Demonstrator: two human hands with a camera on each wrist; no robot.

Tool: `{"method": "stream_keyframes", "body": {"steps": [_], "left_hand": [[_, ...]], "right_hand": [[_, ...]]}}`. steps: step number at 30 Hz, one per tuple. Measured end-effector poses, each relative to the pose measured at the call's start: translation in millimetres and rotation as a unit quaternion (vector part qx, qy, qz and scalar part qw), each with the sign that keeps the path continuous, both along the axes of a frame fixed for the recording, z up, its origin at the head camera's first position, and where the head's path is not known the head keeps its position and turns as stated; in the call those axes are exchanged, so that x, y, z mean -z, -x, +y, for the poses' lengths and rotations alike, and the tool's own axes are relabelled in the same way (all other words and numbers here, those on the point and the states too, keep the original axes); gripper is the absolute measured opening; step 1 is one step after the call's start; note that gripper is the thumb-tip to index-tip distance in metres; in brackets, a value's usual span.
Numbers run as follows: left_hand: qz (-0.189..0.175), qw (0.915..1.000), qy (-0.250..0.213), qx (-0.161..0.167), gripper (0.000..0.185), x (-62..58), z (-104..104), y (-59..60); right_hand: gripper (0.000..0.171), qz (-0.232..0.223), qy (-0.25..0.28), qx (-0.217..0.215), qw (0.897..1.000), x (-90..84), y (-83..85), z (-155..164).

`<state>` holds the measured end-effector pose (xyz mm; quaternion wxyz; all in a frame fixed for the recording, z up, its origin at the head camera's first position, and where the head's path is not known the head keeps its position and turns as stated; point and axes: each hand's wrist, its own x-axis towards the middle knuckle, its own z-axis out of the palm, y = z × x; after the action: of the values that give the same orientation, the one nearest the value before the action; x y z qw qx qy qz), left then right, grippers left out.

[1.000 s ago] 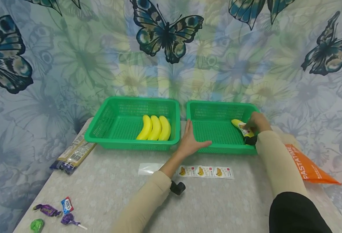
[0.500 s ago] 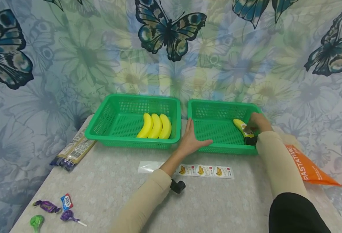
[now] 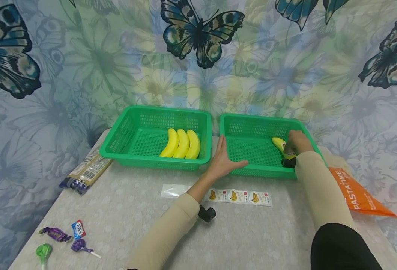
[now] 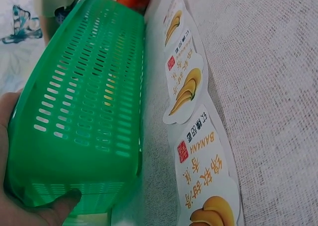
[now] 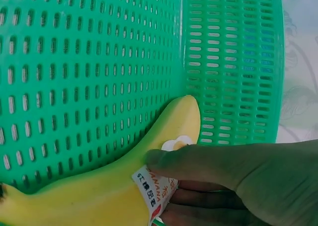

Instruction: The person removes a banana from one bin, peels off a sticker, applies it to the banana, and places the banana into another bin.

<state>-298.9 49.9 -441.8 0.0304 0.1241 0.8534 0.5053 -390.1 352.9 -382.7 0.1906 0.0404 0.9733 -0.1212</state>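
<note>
My right hand [image 3: 299, 142] reaches into the right green basket [image 3: 262, 171] and holds a yellow banana [image 5: 89, 198] near the basket wall. In the right wrist view its thumb presses on a white banana sticker [image 5: 149, 186] wrapped over the fruit, with the other fingers behind. A second bit of white sticker shows above the thumb. My left hand [image 3: 222, 161] spans the near-left corner of that same basket, fingers straight and thumb spread along the front wall. Below lies a strip of banana stickers [image 4: 198, 146], part of it hidden by the left wrist.
The left green basket [image 3: 151, 161] holds three bananas [image 3: 183, 144]. A gold-and-navy packet [image 3: 88, 168] lies beside it. Several candies, including a purple lollipop [image 3: 79, 245], sit at the near left. An orange pasta bag [image 3: 357, 193] lies right of my right arm.
The head view has tilted slightly, so the baskets sit a little higher. My right hand has shifted slightly over the banana, and less of the sticker shows. The left hand stays at the corner.
</note>
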Motion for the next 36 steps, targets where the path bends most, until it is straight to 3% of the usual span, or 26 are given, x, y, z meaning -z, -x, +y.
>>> {"method": "stream_keyframes", "body": {"steps": [3,8,14,23,30,36], "left_hand": [[0.003,1.0000,0.000,0.001,0.123,-3.8,0.0,-0.2],[0.010,0.9999,0.000,0.002,0.122,-8.1,0.5,-0.5],[0.012,0.9999,0.010,-0.001,0.122,-7.1,1.1,1.8],[0.010,0.9998,0.014,-0.003,0.123,-6.2,0.6,5.3],[-0.004,1.0000,0.006,0.002,0.123,-4.5,1.3,1.9],[0.003,0.9989,0.038,-0.026,0.120,-18.7,4.4,-9.8]], "right_hand": [[0.026,-0.011,-0.013,-0.002,1.000,-5.4,1.6,0.3],[0.029,-0.022,-0.003,-0.008,1.000,-12.8,8.7,6.8],[0.026,-0.025,0.014,-0.018,0.999,-25.2,7.5,12.6],[0.045,-0.021,0.003,-0.045,0.999,-36.3,6.1,6.9],[0.050,0.001,-0.005,-0.077,0.997,-37.7,-5.3,-6.5],[0.037,0.053,-0.007,-0.098,0.994,-50.0,-22.1,-22.3]]}}
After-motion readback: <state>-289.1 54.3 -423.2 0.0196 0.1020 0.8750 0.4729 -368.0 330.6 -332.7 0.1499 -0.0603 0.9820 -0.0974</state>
